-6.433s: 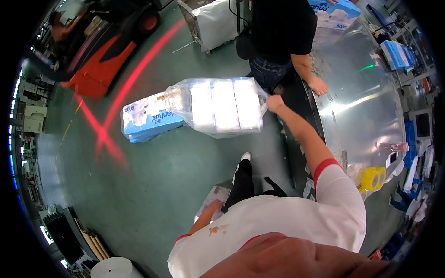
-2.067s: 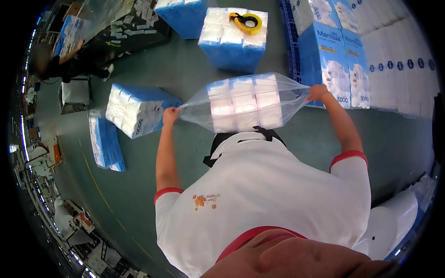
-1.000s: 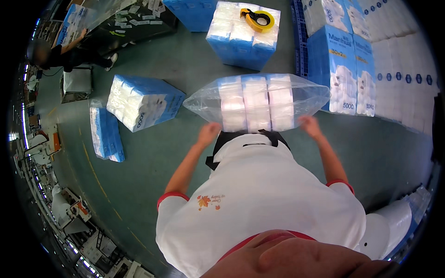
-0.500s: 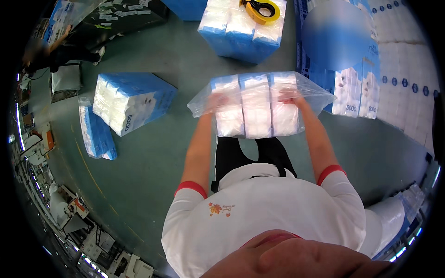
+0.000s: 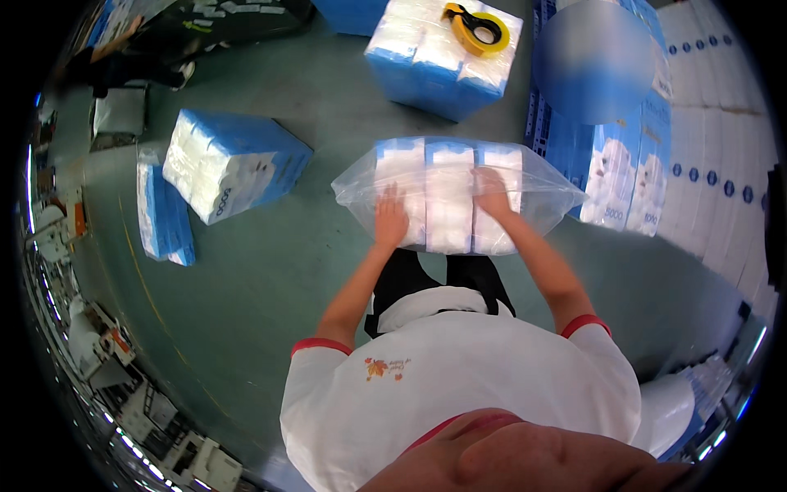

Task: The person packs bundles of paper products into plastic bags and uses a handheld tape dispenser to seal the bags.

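In front of me is a clear plastic bag (image 5: 548, 190) with three rows of white-and-blue tissue packs (image 5: 449, 201) inside. Its loose ends flare out to the left and right. My left hand (image 5: 392, 215) lies flat over the left row near its outer side, fingers stretched out. My right hand (image 5: 490, 193) rests over the gap between the middle and right rows, its fingers apart and a little blurred. Neither hand grips anything. Whether the film lies over or under the fingers is hard to tell.
Beyond the bag stands a blue-and-white bundle (image 5: 443, 78) with a yellow tape dispenser (image 5: 479, 34) on top. Another bundle (image 5: 234, 168) and a narrow blue pack (image 5: 164, 213) lie left. Tall stacks (image 5: 619, 176) rise right. A person (image 5: 106, 70) is far left.
Both hands have shifted over the packs: the left toward me, the right inward to the left. The view has tilted slightly, and the bag's ends look more spread.
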The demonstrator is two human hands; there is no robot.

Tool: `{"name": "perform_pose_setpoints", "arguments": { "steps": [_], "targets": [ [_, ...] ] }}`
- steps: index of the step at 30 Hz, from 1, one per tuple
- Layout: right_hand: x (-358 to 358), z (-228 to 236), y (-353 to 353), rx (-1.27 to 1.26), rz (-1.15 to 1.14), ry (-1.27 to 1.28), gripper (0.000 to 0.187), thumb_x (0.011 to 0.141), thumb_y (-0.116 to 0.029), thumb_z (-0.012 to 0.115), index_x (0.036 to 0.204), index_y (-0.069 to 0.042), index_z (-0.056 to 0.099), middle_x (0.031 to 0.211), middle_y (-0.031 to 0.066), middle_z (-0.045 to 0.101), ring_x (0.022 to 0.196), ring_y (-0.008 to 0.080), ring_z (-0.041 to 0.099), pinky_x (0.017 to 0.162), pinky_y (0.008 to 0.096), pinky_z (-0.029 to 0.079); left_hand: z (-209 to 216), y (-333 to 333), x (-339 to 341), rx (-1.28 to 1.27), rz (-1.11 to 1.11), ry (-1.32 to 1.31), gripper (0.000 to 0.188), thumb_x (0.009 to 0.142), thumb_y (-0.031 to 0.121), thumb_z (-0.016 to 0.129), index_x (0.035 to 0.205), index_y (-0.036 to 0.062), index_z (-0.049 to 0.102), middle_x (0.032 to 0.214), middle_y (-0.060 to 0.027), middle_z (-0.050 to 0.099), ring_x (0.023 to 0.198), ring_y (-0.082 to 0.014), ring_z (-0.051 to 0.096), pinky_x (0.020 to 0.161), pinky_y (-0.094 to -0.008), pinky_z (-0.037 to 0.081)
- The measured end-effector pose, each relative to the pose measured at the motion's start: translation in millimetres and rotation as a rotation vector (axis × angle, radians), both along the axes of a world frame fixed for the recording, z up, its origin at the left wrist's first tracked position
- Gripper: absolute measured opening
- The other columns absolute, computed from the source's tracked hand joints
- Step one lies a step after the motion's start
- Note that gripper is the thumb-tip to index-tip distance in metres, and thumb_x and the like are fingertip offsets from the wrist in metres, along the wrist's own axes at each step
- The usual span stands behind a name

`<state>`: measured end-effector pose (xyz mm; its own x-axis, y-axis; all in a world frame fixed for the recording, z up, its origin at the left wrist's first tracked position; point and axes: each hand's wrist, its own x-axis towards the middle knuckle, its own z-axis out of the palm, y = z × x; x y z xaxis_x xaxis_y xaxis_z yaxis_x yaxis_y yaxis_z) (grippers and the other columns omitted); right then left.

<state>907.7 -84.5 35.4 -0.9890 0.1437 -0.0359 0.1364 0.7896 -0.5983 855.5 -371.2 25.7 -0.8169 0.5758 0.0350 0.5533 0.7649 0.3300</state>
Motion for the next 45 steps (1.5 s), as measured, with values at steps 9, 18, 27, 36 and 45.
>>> {"name": "perform_pose_setpoints", "arguments": {
  "steps": [9,18,27,36,45],
  "targets": [
    [-65,-31,-86,-0.25,0.824,-1.504,0.029,0.075,-0.016,0.058,0.101,-0.002,0.061,0.076,0.0112,0.064,0.065,0.0205,0.061,0.057,0.0344,0.05,15,-58,-81,-0.708,-0.228,-0.735,0.03,0.081,0.023,0.05,0.1,0.0048,0.063,0.124,-0.019,0.049,0.105,-0.028,0.056,0.097,-0.045,0.035],
    [-224,-40,-127,0.093,0.197,-0.012,0.036,0.073,-0.016,0.061,0.105,-0.001,0.054,0.103,0.0199,0.056,0.098,0.0371,0.052,0.084,0.0414,0.043,26,-91,-68,-0.266,0.262,-0.409,0.037,0.075,0.019,0.054,0.109,0.0056,0.06,0.093,-0.0112,0.064,0.093,-0.0269,0.06,0.091,-0.0487,0.038],
    [-209,-35,-162,0.24,0.238,-0.47,0.049,0.068,-0.049,0.068,0.087,-0.004,0.062,0.086,0.0146,0.062,0.085,0.033,0.058,0.076,0.0413,0.046,34,-64,-23,0.183,-0.326,-0.342,0.019,0.083,0.017,0.049,0.088,0.0062,0.064,0.093,-0.0085,0.061,0.092,-0.0229,0.057,0.093,-0.048,0.034],
    [-130,-64,-152,0.174,0.507,-0.546,0.054,0.074,-0.057,0.059,0.084,-0.004,0.064,0.084,0.0176,0.061,0.079,0.0319,0.055,0.073,0.0401,0.044,-6,-133,33,-0.234,0.08,-1.147,0.038,0.085,0.026,0.04,0.105,0.0005,0.06,0.113,-0.0207,0.057,0.104,-0.0359,0.056,0.088,-0.0471,0.042],
    [-113,212,-159,-0.339,0.161,-0.629,0.045,0.073,-0.016,0.07,0.052,-0.012,0.03,0.053,-0.0069,0.032,0.053,0.0055,0.029,0.047,0.0265,0.026,7,-142,39,0.33,0.637,-0.859,0.043,0.09,0.038,0.038,0.106,0.0005,0.053,0.107,-0.0207,0.058,0.098,-0.0371,0.055,0.082,-0.0459,0.043]
  ]
}}
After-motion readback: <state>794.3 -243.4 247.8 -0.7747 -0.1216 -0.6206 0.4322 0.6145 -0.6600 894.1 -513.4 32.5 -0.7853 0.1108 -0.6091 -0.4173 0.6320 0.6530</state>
